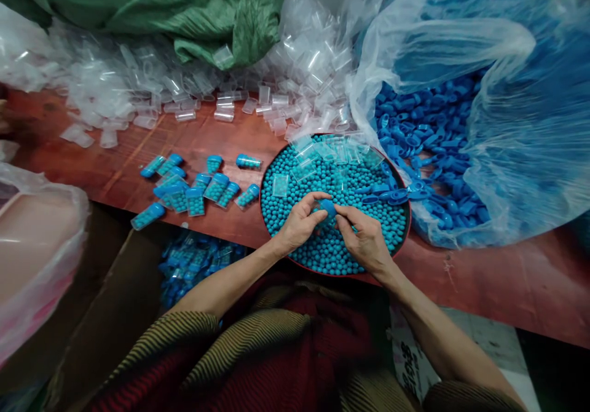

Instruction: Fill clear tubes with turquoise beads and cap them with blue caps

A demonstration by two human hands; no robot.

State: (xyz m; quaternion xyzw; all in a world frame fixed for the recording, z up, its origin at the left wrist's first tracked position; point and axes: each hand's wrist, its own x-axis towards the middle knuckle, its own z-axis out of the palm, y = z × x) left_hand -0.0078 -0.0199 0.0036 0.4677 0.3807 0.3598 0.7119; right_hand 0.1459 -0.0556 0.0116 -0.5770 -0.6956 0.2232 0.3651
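My left hand (299, 222) is closed around a small clear plastic container, mostly hidden by the fingers. A blue cap (328, 208) shows at its top, and my right hand (362, 237) pinches the cap's edge between thumb and finger. Both hands are above a round tray (407, 227) of turquoise beads (332, 258). Several clear tubes (280, 185) lie on the beads, toward the far side. Loose blue caps (391, 194) rest at the tray's right, close to my right hand.
Filled, capped containers (196, 202) lie left on the red table (221, 123); more fill a box (198, 258) below. Empty clear tubes (184, 92) are heaped behind, under green cloth (221, 12). A plastic bag (520, 172) of blue caps stands right. A lined pink container (37, 233) is left.
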